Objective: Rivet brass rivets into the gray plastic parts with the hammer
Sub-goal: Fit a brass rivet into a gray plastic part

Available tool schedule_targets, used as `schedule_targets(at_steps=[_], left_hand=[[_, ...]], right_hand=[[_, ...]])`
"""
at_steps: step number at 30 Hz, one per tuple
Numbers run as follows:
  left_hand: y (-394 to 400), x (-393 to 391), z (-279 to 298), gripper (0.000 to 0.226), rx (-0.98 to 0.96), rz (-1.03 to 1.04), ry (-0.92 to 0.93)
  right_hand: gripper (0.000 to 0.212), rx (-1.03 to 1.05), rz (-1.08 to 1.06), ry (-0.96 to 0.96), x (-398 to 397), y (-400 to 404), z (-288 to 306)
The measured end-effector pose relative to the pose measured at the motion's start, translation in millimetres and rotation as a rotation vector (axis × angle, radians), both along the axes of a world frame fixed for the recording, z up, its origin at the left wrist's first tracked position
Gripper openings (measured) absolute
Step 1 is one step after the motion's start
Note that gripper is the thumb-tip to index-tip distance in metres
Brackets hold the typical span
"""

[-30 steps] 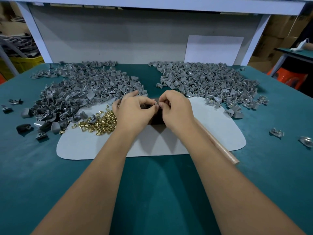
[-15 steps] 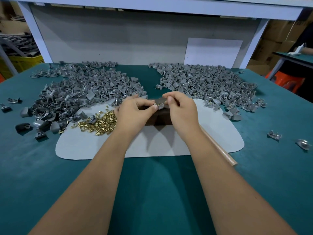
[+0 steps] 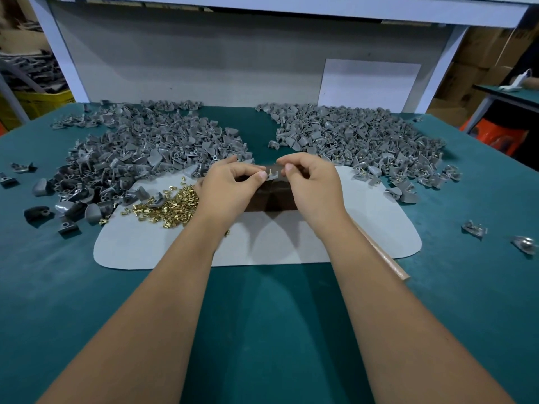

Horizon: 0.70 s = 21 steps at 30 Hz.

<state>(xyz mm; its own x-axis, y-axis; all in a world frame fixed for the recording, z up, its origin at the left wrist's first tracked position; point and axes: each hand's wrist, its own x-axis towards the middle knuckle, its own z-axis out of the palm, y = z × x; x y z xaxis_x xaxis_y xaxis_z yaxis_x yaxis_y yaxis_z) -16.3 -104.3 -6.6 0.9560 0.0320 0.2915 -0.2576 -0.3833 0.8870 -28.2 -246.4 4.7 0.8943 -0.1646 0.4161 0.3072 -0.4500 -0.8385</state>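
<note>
Above the dark block (image 3: 271, 199), both hands pinch one gray part (image 3: 272, 175) bearing a brass rivet (image 3: 270, 171).

Yellow bin (image 3: 38, 102), cardboard boxes (image 3: 478, 48)

a small factory or assembly workshop. a green-covered workbench (image 3: 262, 330) with a white frame carries two big heaps of identical gray plastic parts (image 3: 151, 147) and a pile of brass rivets (image 3: 166, 205) on a pale work mat (image 3: 364, 228). stacked cardboard boxes (image 3: 478, 51) stand at the right, and a yellow crate (image 3: 43, 97) of parts at the left.
</note>
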Motion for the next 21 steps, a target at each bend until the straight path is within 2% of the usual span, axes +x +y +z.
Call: schedule_targets(at_steps=[3, 6, 9, 11, 13, 15, 17, 19, 21], left_hand=[[-1, 1, -2, 0.022, 0.013, 0.022, -0.021], [-4, 0, -4, 0.019, 0.027, 0.068, -0.042], [-8, -1, -6, 0.01, 0.058, 0.125, -0.077], [-9, -2, -6, 0.004, 0.048, 0.149, -0.091], [-9, -2, -6, 0.002, 0.054, 0.144, -0.084], [-9, -3, -6, 0.003, 0.063, 0.143, -0.066], [-9, -5, -6, 0.006, 0.063, 0.147, -0.04], [-9, -5, -5, 0.007, 0.062, 0.146, -0.025], [-10, -5, -4, 0.007, 0.054, 0.149, -0.016]], right_hand=[[0.021, -0.043, -0.053, 0.006, -1, -2, 2], [0.023, -0.324, -0.274, 0.045, -5, -17, 7], [0.034, -0.67, -0.39, 0.316, -17, -37, 6], [0.037, -0.781, -0.352, 0.483, -27, -40, 3], [0.038, -0.856, -0.325, 0.528, -30, -38, 2], [0.035, -0.908, -0.324, 0.529, -28, -35, 6], [0.029, -0.864, -0.314, 0.574, -25, -33, 14], [0.007, -0.783, -0.304, 0.617, -22, -35, 22], [0.014, -0.723, -0.299, 0.616, -18, -40, 33]])
